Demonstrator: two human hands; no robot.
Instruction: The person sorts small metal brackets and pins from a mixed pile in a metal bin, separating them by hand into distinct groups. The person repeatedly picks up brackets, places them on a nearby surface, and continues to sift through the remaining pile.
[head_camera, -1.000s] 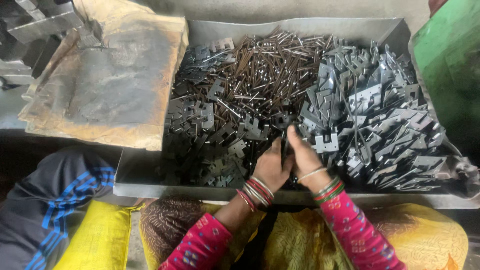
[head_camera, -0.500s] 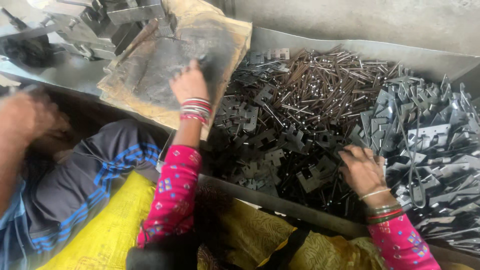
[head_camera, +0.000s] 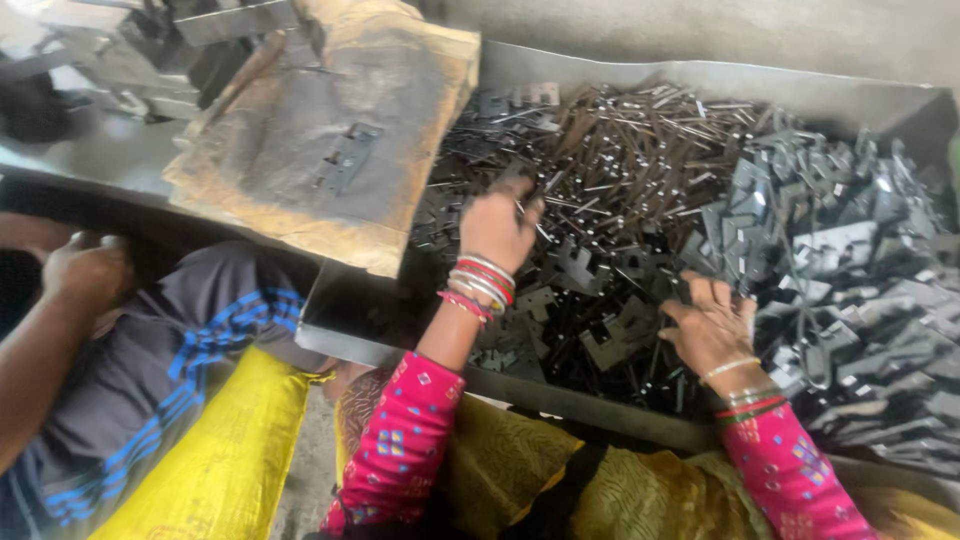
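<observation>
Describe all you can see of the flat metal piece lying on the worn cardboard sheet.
The metal piece is a small, flat, dark grey stamped plate, long and narrow, with notched edges and what look like small cut-outs. It lies flat and alone near the middle of the cardboard, set diagonally, its upper end pointing to the right. Only the cardboard touches it. No hand is on it; the left hand is over in the tray.
</observation>
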